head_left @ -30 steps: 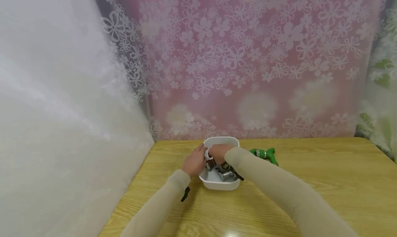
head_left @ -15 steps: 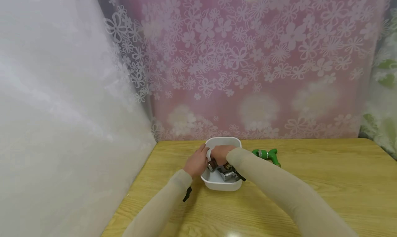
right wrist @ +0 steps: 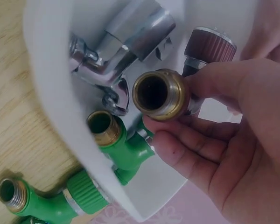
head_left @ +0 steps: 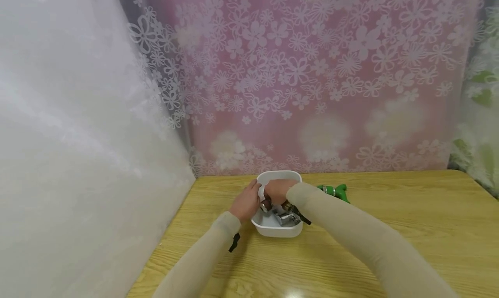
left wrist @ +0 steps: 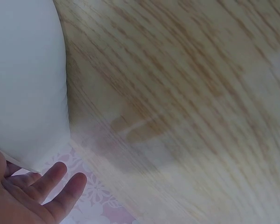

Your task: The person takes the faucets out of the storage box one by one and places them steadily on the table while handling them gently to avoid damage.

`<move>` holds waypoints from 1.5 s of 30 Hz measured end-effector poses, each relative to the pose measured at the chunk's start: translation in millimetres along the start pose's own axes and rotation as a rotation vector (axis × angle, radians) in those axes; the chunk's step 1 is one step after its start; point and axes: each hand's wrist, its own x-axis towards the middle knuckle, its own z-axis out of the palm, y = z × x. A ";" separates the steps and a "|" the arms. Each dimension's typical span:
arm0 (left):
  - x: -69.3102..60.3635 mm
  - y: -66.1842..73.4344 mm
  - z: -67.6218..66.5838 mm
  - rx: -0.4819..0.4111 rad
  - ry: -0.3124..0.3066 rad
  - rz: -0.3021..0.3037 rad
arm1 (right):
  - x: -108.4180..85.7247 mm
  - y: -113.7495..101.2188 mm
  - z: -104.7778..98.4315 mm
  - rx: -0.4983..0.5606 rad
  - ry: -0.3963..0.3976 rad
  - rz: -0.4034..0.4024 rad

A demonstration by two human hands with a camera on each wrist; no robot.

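Note:
A white bin (head_left: 277, 232) stands on the wooden table. My left hand (head_left: 245, 204) grips its left wall; in the left wrist view the fingers of that hand (left wrist: 32, 196) curve at the bin's edge (left wrist: 28, 84). Over the inside of the bin, my right hand (right wrist: 233, 135) pinches a fitting with a brass threaded end (right wrist: 161, 95) and a ribbed brown knob (right wrist: 210, 46). A chrome fitting (right wrist: 130, 42) lies in the bin beside it. Also within the bin is a green fitting with a brass mouth (right wrist: 126, 151), partly hidden by the wall.
Another green fitting (head_left: 329, 191) lies on the table (head_left: 409, 228) just right of the bin, partly behind my right sleeve. A pink flowered curtain (head_left: 312, 94) hangs behind the table, and a pale sheet (head_left: 78, 159) hangs along the left.
Both hands stay at the bin. My right hand has shifted very slightly to the right inside it, and my right sleeve now covers more of the green fitting outside.

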 end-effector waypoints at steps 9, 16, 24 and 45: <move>-0.1 1.0 -3.2 0.008 -0.007 -0.016 | -16.4 7.0 -10.1 0.062 0.006 -0.041; 0.9 2.6 0.6 0.008 0.003 -0.023 | -25.3 23.3 -10.0 0.096 0.044 -0.090; 4.3 0.9 3.7 0.010 0.001 -0.040 | -32.6 40.3 -11.1 0.140 0.062 -0.092; 2.1 3.1 3.7 0.020 0.015 -0.041 | -89.1 75.6 -24.2 0.106 0.101 -0.071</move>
